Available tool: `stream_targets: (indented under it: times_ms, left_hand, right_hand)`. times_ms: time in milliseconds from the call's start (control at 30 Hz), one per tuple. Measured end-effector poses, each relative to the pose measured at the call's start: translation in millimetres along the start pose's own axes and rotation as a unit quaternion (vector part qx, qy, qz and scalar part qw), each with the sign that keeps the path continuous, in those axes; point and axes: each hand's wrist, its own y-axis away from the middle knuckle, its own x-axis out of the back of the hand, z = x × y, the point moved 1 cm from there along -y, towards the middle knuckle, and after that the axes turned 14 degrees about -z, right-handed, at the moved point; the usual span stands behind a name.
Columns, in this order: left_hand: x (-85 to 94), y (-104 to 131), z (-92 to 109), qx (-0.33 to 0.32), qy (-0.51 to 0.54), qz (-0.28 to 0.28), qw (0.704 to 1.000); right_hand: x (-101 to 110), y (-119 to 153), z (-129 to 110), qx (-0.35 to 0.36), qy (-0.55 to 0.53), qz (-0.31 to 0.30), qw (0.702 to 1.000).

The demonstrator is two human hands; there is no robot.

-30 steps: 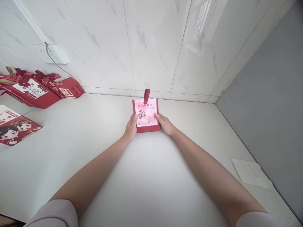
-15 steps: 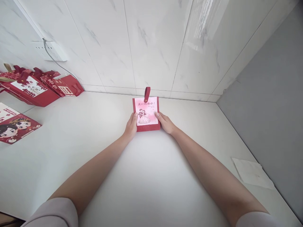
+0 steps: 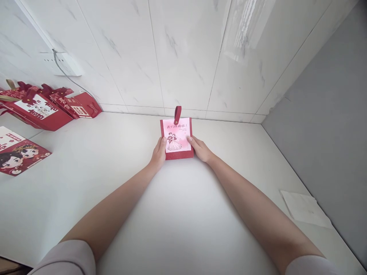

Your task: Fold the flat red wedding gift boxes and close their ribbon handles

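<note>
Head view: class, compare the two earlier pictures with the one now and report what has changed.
Nothing visibly changed. The small red box with the pink picture panel sits in the same spot on the white counter, gripped on either side by the left hand and right hand.

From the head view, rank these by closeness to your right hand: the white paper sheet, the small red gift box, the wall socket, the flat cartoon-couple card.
1. small red gift box: touched by the right hand, table centre.
2. white paper sheet: right side, by the grey wall.
3. wall socket: up on the left wall.
4. flat cartoon-couple card: far left table edge.
</note>
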Motion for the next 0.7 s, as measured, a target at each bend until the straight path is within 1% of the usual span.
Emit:
stream_targets:
  times_ms: [100, 200, 333, 433, 500, 533, 633, 700]
  left_hand:
    - [-0.8, -0.1, 1.8, 0.014, -0.022, 0.000, 1.000]
    - [-1.6, 0.6, 3.7, 0.009, -0.028, -0.001, 1.000]
    - [-2.8, 1.8, 5.8, 0.020, -0.046, 0.003, 0.999]
    - [-2.3, 0.8, 6.5, 0.015, -0.053, 0.008, 0.998]
    - [0.0, -1.2, 4.9, 0.027, -0.031, 0.013, 0.999]
    - [1.8, -2.4, 3.3, 0.044, -0.010, 0.016, 0.999]
    - [8.4, -5.8, -2.1, 0.087, 0.044, 0.009, 0.995]
    - [11.4, -7.3, -4.1, 0.079, 0.047, -0.008, 0.996]
  right_hand:
    - [0.5, -0.4, 0.3, -0.005, 0.003, -0.001, 1.000]
    - [0.5, 0.1, -1.1, -0.003, 0.005, 0.001, 1.000]
    - [-0.2, 2.3, -2.6, 0.001, 0.006, 0.008, 1.000]
    - [-0.2, 4.0, -1.3, 0.015, -0.002, 0.016, 1.000]
    - [0.3, 4.1, 0.3, 0.019, -0.009, 0.018, 1.000]
    - [0.5, 3.9, 0.8, 0.019, -0.011, 0.015, 1.000]
    - [-1.0, 2.9, -2.1, 0.026, -0.031, -0.012, 0.999]
    - [-4.7, 3.1, -8.6, 0.059, -0.074, -0.033, 0.995]
